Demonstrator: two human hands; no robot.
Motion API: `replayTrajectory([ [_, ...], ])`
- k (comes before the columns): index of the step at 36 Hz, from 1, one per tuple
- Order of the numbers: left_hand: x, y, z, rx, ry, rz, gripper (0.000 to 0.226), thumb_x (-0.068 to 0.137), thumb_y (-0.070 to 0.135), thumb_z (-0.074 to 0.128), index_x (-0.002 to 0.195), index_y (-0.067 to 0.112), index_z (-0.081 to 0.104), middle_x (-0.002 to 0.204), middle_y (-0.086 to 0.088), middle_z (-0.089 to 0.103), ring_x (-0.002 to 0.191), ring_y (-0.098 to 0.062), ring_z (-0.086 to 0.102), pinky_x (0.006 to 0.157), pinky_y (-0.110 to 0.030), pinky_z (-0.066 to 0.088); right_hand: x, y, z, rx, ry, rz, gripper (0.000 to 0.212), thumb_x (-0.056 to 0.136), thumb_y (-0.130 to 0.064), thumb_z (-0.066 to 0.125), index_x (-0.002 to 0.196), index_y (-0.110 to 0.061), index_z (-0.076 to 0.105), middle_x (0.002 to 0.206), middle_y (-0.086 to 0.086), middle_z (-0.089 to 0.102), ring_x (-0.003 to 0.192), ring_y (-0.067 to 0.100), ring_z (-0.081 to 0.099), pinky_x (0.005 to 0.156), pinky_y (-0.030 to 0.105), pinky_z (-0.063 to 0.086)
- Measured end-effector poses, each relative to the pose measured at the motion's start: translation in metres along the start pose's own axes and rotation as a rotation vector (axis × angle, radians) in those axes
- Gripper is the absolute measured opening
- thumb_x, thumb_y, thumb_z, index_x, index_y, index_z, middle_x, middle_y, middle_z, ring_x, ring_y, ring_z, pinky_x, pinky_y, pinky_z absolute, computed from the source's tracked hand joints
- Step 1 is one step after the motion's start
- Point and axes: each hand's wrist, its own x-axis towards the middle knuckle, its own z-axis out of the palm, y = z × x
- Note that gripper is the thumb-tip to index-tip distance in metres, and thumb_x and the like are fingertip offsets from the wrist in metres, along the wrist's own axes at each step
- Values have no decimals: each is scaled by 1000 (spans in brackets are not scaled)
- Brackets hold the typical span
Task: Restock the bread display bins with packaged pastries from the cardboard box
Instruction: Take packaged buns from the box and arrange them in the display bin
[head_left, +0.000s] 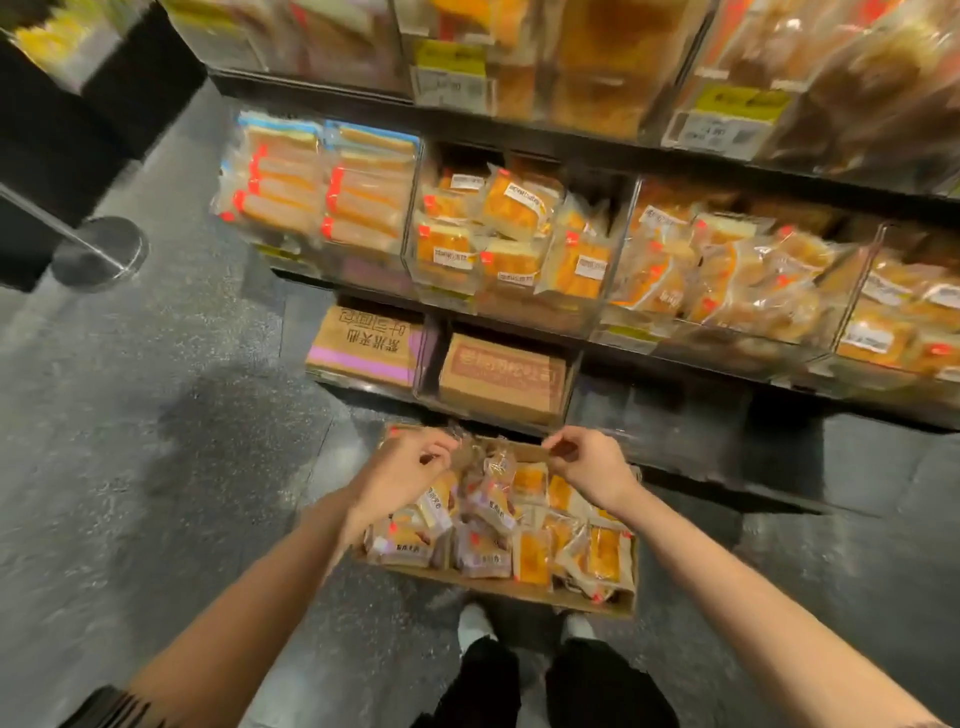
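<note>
Both hands reach into an open cardboard box (498, 584) of packaged pastries (530, 558) on the floor in front of the bread display.

The left hand (402, 467) has its fingers curled, pinching the crinkled top of a clear wrapper (467, 452) at the far left of the box; the right hand (587, 462) is also curled at the box's far edge, but what it grips cannot be told. The box sits on the dark floor (156, 415) just beyond the person's white shoes (475, 623). Beyond it, clear display bins (511, 244) on the shelf hold wrapped orange and yellow pastries, and two closed cartons (501, 376) stand on the lowest level. A metal stand base (101, 252) rests on the floor at far left.
</note>
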Motion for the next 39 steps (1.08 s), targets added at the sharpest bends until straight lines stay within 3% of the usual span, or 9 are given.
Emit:
replayTrajectory([
  [2,6,-24,6,-68,33,-63,24,95,11,55,114,23,63,107,14,64,106,-13,62,92,-27,50,16,12,26,-15,-35,48,18,86,-7,62,103,-10,69,97,3,70,93,17,65,83,26,49],
  [5,21,-60,18,-108,93,-108,21,94,13,57,113,19,65,101,15,63,101,-7,60,83,-12,45,47,32,65,-35,-94,115,20,84,-6,62,103,-9,69,92,7,72,86,22,67,78,33,53],
  [10,52,-123,40,-205,157,-164,21,93,14,60,98,34,64,106,9,68,107,-11,61,95,-30,47,110,67,129,-15,-183,195,22,87,-5,59,108,-10,64,83,13,73,54,8,58,48,10,41],
  [17,101,-188,76,-403,233,-220,14,87,4,64,94,15,69,93,2,68,91,-16,63,73,-14,47,202,111,215,345,-263,388,37,86,0,61,122,-4,57,112,25,66,101,34,65,90,48,53],
  [20,114,-214,92,-642,243,-307,26,62,20,71,87,19,66,86,-1,70,82,-11,64,74,-22,51,228,120,241,651,-334,505,32,92,5,53,123,-2,52,119,24,63,111,40,61,78,39,59],
  [25,138,-253,121,-711,282,-486,13,92,3,55,92,14,62,86,-7,65,76,-11,62,67,-18,47,264,139,281,825,-202,642,29,94,7,49,123,2,47,94,13,60,73,21,61,52,28,58],
  [27,139,-262,127,-730,260,-516,16,93,3,54,103,12,62,88,-6,65,79,-13,61,75,-25,46,269,146,293,838,-135,654,17,96,1,51,112,-1,51,83,11,57,69,21,59,57,28,57],
  [30,140,-273,135,-739,216,-562,21,92,5,57,111,11,62,94,-7,65,82,-13,61,81,-29,46,267,153,304,914,-86,597,46,95,-8,57,137,-9,40,87,11,63,72,20,65,75,31,57],
  [39,149,-281,128,-798,114,-608,16,96,9,52,105,18,62,95,-3,66,87,-15,63,91,-35,47,260,146,300,989,-28,523,26,97,2,49,120,10,55,86,13,66,62,10,70,65,19,58],
])
